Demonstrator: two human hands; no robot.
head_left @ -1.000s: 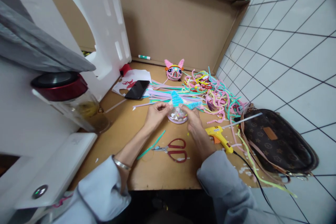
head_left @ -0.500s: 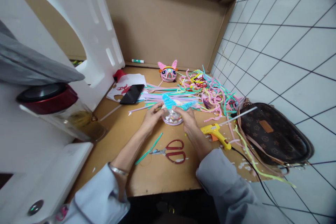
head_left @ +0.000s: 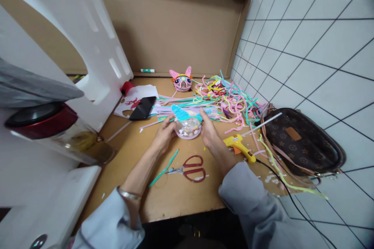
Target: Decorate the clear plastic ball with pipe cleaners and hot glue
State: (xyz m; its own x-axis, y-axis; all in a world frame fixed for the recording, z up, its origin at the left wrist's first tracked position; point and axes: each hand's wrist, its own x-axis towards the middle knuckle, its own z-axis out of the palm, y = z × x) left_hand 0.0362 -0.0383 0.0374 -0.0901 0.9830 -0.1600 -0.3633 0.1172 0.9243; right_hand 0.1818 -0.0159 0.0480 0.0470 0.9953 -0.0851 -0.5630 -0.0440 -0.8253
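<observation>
Between my two hands is a clear, rounded plastic ball [head_left: 188, 127] with small bits showing inside and blue fuzzy ear-like pieces [head_left: 180, 112] on top. My left hand [head_left: 165, 132] grips its left side, fingers curled against the edge. On the other side my right hand [head_left: 209, 129] presses its fingers and thumb to the ball's right edge. Nearer to me lie red-handled scissors [head_left: 194, 169] and a green pipe cleaner [head_left: 165, 167]. A yellow glue gun [head_left: 240, 147] rests just right of my right wrist.
Behind the ball lie straight pipe cleaners [head_left: 181, 102], a tangled heap of them [head_left: 233, 97] and a finished pink-eared head [head_left: 182, 81]. A black phone [head_left: 143, 108] lies left, a brown bag [head_left: 304, 140] right. A glass bottle [head_left: 84, 140] stands far left; cardboard [head_left: 175, 27] closes the back.
My right thumb has moved off the front of the ball to its right edge, so more of the clear side shows. The whole view has shifted slightly.
</observation>
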